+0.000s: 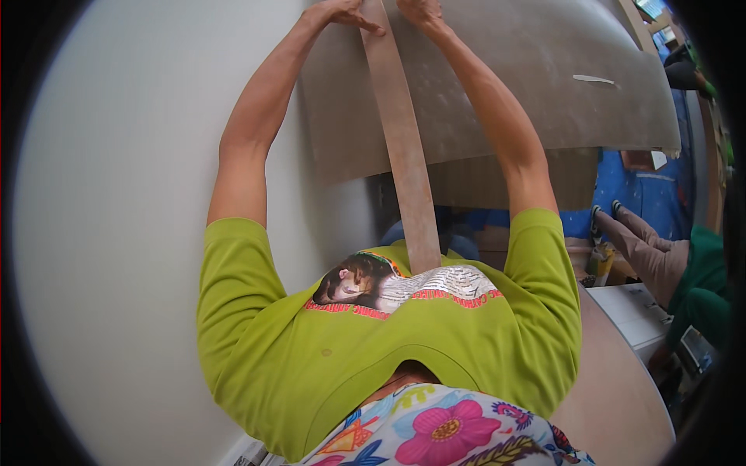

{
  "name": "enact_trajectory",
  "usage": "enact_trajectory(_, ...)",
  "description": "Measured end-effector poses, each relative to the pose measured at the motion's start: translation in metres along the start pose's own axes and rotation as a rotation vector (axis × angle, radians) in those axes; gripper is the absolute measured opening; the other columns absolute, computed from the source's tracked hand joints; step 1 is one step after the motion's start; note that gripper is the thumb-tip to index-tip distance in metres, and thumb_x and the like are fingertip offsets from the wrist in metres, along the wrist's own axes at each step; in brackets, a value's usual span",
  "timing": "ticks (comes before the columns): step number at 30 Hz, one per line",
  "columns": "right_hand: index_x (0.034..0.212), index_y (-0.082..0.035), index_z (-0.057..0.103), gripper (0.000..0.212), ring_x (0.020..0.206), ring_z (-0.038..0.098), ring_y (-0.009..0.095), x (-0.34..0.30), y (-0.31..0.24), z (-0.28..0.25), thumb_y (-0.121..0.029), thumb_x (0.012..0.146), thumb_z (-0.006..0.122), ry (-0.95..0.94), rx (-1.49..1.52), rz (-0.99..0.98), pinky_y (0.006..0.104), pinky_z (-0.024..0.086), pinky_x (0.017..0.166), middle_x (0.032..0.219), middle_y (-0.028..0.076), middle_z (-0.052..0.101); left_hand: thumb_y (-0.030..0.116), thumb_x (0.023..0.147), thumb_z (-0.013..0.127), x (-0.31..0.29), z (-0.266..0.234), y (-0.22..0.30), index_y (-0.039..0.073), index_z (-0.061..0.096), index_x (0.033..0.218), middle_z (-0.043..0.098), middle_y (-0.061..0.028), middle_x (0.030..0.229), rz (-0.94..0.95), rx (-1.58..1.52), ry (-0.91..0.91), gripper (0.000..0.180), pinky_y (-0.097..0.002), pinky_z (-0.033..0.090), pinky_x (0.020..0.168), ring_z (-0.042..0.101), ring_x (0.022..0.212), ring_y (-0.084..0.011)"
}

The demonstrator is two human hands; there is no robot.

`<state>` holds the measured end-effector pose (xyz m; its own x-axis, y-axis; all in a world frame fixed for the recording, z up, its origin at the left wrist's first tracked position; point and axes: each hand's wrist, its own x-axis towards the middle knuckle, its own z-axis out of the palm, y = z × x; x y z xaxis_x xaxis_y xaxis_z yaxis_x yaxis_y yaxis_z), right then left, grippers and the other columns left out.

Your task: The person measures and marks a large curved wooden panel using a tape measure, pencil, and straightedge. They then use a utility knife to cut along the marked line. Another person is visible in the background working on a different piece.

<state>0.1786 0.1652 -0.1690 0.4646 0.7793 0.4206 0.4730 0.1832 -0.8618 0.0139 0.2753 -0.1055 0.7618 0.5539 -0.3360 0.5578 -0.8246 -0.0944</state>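
A long flat beige-brown strip (pixel 400 132) runs from the top edge down to my green shirt, lying over a large grey-brown sheet (pixel 497 85). At the top, my left hand (pixel 342 12) holds the strip, with one digit stretched onto its face near the left edge; the frame cuts off part of this hand. Just right of the strip, my right hand (pixel 420 11) is closed, its fingers bent in. Whatever it may hold is hidden or beyond the top edge. Both arms are raised and reach forward.
A pale wall (pixel 132 194) stands close on my left. A thin white piece (pixel 594 79) lies on the sheet. At right are blue floor covering (pixel 657 194), a white box (pixel 629 311) and another person in a green top (pixel 699 272). A curved brown surface (pixel 614 388) is at lower right.
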Motion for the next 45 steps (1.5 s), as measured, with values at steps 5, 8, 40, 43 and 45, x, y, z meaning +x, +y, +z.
enact_trajectory(5, 0.11, -0.007, 0.072, 0.027, 0.098, 0.07, 0.034, -0.003, 0.0, 0.008, -0.024, 0.093, 0.058, 0.001, 0.051, -0.016, 0.0419, 0.055, 0.084, 0.104, 0.019, 0.073, 0.071, 0.062, 0.082, 0.0, 0.003, -0.002, -0.014, 0.019, 0.151, 0.027, -0.0349, 0.155, -0.05, -0.13, -0.044, 0.138, -0.0415, 0.028, 0.121, 0.03, 0.146, -0.0417)
enact_trajectory(8, 0.111, -0.006, 0.072, 0.029, 0.1, 0.07, 0.034, -0.002, -0.002, 0.003, -0.022, 0.093, 0.057, -0.028, 0.032, -0.011, 0.0418, 0.055, 0.086, 0.106, 0.02, 0.072, 0.069, 0.062, 0.082, -0.005, -0.011, 0.013, -0.014, 0.019, 0.151, 0.026, -0.0346, 0.156, -0.042, -0.102, -0.071, 0.137, -0.0414, 0.027, 0.121, 0.029, 0.146, -0.0411)
enact_trajectory(40, 0.112, -0.011, 0.068, 0.022, 0.092, 0.066, 0.031, -0.246, -0.12, -0.14, -0.008, 0.09, 0.064, -0.249, -0.169, -0.144, 0.0407, 0.053, 0.08, 0.1, 0.009, 0.069, 0.071, 0.072, 0.073, -0.021, -0.021, 0.014, -0.008, 0.02, 0.154, 0.027, -0.0321, 0.157, -0.056, 0.083, -0.112, 0.125, -0.0422, 0.027, 0.121, 0.028, 0.147, -0.0402)
enact_trajectory(43, 0.111, -0.01, 0.068, 0.027, 0.093, 0.066, 0.031, -0.271, -0.129, -0.151, -0.003, 0.085, 0.066, -0.241, -0.174, -0.136, 0.0403, 0.054, 0.082, 0.101, 0.01, 0.07, 0.071, 0.073, 0.072, -0.014, -0.023, 0.019, -0.007, 0.02, 0.154, 0.027, -0.032, 0.157, -0.048, 0.109, -0.116, 0.124, -0.0423, 0.027, 0.121, 0.028, 0.147, -0.0401)
enact_trajectory(45, 0.11, -0.008, 0.067, 0.025, 0.093, 0.067, 0.03, -0.285, -0.136, -0.157, -0.003, 0.086, 0.066, -0.24, -0.188, -0.126, 0.0394, 0.054, 0.081, 0.102, 0.01, 0.07, 0.071, 0.074, 0.071, -0.007, -0.02, 0.016, -0.007, 0.02, 0.154, 0.027, -0.0318, 0.157, -0.041, 0.128, -0.121, 0.123, -0.0423, 0.027, 0.121, 0.028, 0.147, -0.0401)
